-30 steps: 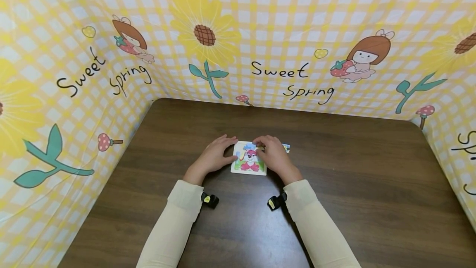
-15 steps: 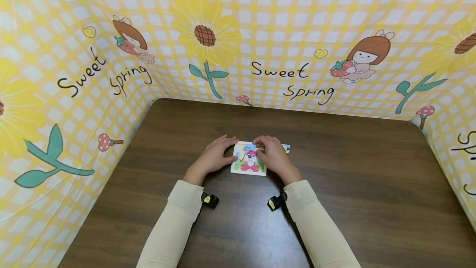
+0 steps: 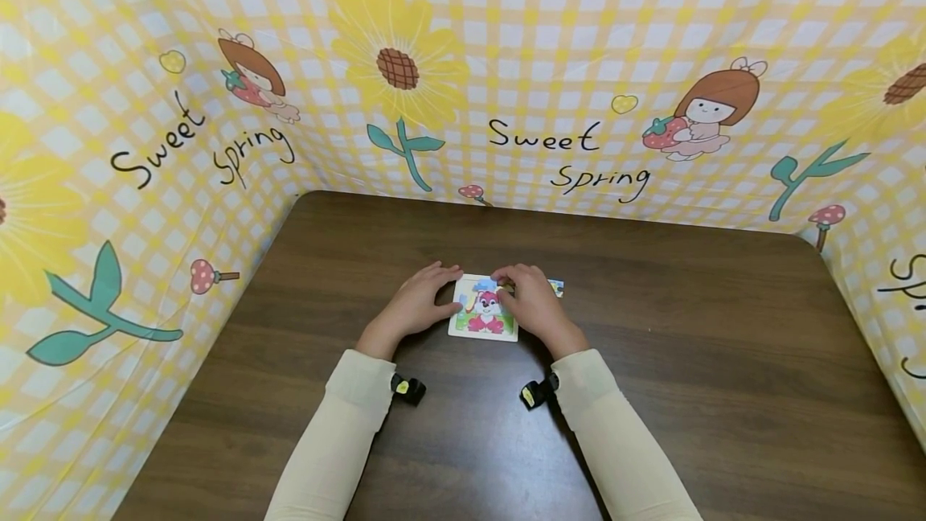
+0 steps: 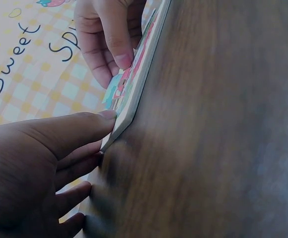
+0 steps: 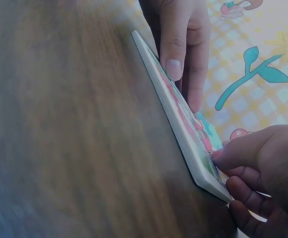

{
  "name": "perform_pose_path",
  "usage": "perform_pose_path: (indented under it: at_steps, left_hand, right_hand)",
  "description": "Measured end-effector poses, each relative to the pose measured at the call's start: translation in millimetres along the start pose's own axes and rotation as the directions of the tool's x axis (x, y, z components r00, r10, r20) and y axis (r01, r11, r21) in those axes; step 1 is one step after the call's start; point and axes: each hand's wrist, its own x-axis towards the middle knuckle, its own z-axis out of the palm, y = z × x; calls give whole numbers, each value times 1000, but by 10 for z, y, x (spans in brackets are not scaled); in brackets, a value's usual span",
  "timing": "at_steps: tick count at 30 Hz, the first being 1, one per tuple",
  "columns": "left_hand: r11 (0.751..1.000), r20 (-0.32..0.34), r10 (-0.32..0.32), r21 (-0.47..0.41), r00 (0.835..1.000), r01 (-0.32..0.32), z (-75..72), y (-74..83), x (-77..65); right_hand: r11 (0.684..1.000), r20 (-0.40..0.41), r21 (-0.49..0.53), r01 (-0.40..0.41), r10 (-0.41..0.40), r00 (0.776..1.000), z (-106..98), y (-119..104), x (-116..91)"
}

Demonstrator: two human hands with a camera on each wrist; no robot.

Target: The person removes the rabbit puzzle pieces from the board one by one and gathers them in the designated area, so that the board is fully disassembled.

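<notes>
A small square jigsaw puzzle (image 3: 486, 313) in a pale frame lies flat on the table; its picture is a pink and white cartoon animal. At the frame's left edge my left hand (image 3: 418, 301) grips, thumb on the rim and fingers along the far left corner. Over the puzzle's upper right part, my right hand (image 3: 534, 301) has its thumb and fingers bent together around a small yellowish puzzle piece (image 3: 510, 289), mostly hidden. In the right wrist view, the right thumb (image 5: 233, 152) is low against the picture. The right hand covers the puzzle's right edge.
Beyond the right hand, a blue and yellow puzzle piece (image 3: 556, 288) lies partly hidden on the brown wooden table (image 3: 687, 360). A yellow checked cloth (image 3: 535, 87) with flowers stands along the back and sides. Each wrist wears a black strap with a small camera.
Both hands stay nearly still at the puzzle.
</notes>
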Motion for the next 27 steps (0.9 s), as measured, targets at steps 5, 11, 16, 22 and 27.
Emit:
perform_pose_path:
  at_steps: [5, 11, 16, 22, 27]
  left_hand:
    - [1000, -1, 0, 0, 1000, 0, 2, 10, -2]
    - [1000, 1, -2, -3, 1000, 2, 5, 21, 2]
    - [1000, -2, 2, 0, 1000, -2, 10, 25, 6]
    - [1000, -8, 8, -1, 1000, -8, 16, 3, 7]
    - [1000, -7, 18, 7, 1000, -18, 21, -14, 5]
  right_hand:
    - [1000, 1, -3, -2, 2, 1000, -18, -8, -8]
    - [1000, -4, 2, 4, -4, 1000, -60, -17, -23]
    - [1000, -12, 7, 7, -6, 1000, -106, -29, -46]
    - [1000, -9, 12, 11, -10, 1000, -161, -65, -88]
    - [1000, 8, 1, 22, -22, 1000, -254, -69, -149]
